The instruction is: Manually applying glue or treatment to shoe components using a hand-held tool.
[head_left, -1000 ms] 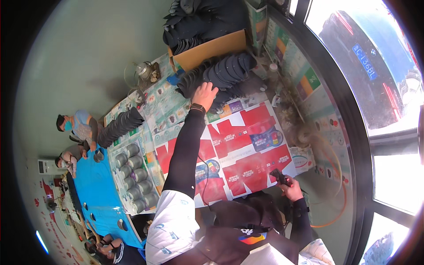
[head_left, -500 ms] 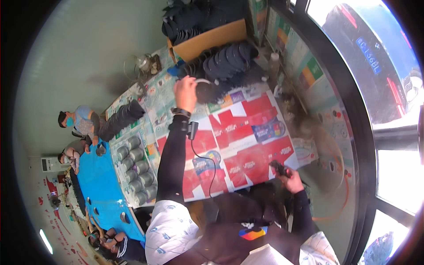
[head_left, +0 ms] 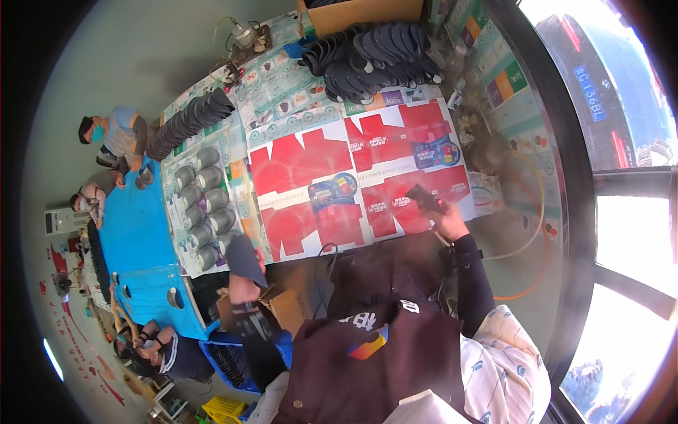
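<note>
Workshop, small-scale hand assembly: one long worktable (head_left: 494,127) papered over with flattened red printed cardboard cartons (head_left: 353,177), bearing fanned stacks of dark grey insole-shaped pieces (head_left: 374,60) at the far end and rows of grey cylindrical forms (head_left: 205,205) to the left. An open brown cardboard box (head_left: 360,10) stands at the far edge; seated workers (head_left: 116,138) line a blue-covered bench (head_left: 138,240) at left. Large windows (head_left: 628,233) run along the right side.
</note>
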`<state>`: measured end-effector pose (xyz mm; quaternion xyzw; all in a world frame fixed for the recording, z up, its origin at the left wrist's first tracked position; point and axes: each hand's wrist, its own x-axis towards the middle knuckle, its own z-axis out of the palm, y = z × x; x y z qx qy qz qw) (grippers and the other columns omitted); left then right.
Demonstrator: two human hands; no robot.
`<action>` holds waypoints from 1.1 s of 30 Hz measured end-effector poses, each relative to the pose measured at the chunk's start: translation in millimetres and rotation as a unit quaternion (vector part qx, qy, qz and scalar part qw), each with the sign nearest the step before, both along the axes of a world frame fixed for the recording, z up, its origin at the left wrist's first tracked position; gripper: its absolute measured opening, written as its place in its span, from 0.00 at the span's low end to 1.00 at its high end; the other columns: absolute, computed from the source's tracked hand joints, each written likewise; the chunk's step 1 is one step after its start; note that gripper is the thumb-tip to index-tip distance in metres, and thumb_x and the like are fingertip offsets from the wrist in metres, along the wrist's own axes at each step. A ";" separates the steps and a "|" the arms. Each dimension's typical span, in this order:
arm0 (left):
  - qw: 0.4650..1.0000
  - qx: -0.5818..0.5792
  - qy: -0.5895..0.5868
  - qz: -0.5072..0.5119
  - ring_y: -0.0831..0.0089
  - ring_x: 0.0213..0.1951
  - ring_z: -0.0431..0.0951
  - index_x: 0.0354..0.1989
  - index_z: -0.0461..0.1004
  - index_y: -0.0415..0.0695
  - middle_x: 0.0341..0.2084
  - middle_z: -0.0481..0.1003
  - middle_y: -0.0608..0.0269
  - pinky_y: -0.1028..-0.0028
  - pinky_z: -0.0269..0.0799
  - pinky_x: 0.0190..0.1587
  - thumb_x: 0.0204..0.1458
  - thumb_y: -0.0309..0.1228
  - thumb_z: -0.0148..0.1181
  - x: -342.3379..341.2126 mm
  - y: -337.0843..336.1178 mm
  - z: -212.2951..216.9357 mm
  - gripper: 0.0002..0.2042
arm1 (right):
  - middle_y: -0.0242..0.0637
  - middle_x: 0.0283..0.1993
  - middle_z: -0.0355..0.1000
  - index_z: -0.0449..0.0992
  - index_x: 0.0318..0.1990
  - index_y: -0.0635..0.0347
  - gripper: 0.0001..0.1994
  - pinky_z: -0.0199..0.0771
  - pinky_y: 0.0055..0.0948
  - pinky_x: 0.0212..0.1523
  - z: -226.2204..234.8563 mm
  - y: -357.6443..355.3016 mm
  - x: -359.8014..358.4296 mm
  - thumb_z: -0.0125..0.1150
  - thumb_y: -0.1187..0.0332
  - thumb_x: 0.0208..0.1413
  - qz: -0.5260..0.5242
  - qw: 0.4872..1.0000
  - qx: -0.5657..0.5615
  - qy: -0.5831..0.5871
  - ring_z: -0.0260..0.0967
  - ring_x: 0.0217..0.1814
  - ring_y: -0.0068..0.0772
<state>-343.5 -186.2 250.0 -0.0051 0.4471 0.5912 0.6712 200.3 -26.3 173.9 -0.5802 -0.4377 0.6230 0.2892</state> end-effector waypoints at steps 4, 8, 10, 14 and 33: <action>0.990 -0.091 0.108 -0.012 0.62 0.56 0.76 0.64 0.66 0.34 0.53 0.75 0.54 0.64 0.72 0.60 0.60 0.19 0.55 21.4 -42.8 -58.3 0.22 | 0.32 0.39 0.80 0.78 0.50 0.61 0.16 0.77 0.24 0.24 17.8 -16.8 -16.4 0.63 0.73 0.53 0.024 0.999 -0.019 -0.028 0.76 0.34 0.21; 0.981 0.020 0.169 -0.089 0.65 0.50 0.79 0.61 0.69 0.37 0.50 0.77 0.58 0.67 0.75 0.53 0.58 0.19 0.59 65.8 11.0 -125.2 0.20 | 0.32 0.39 0.81 0.78 0.51 0.61 0.16 0.78 0.25 0.26 31.6 -35.5 -18.1 0.62 0.73 0.53 0.021 0.997 -0.041 -0.060 0.77 0.38 0.23; 0.947 0.014 0.262 -0.185 0.70 0.46 0.80 0.58 0.71 0.36 0.46 0.78 0.60 0.69 0.75 0.49 0.57 0.22 0.62 100.6 56.2 -158.0 0.19 | 0.32 0.39 0.81 0.78 0.51 0.61 0.16 0.78 0.25 0.26 37.2 -42.8 -15.8 0.62 0.73 0.53 0.029 0.994 -0.042 -0.096 0.78 0.38 0.23; 0.648 0.076 0.676 -0.343 0.51 0.42 0.82 0.48 0.79 0.39 0.38 0.81 0.45 0.61 0.77 0.45 0.49 0.34 0.67 181.5 127.7 -198.9 0.18 | 0.34 0.38 0.81 0.78 0.51 0.63 0.17 0.78 0.28 0.26 44.5 -46.8 -5.1 0.64 0.72 0.53 0.045 0.990 -0.029 -0.129 0.78 0.38 0.25; 0.638 0.024 0.685 -0.351 0.58 0.41 0.83 0.45 0.77 0.33 0.39 0.81 0.48 0.66 0.77 0.45 0.53 0.41 0.68 221.0 122.3 -233.1 0.22 | 0.58 0.35 0.75 0.76 0.44 0.63 0.14 0.72 0.50 0.42 17.8 15.5 -53.9 0.60 0.64 0.55 0.234 0.959 0.069 -0.144 0.75 0.43 0.64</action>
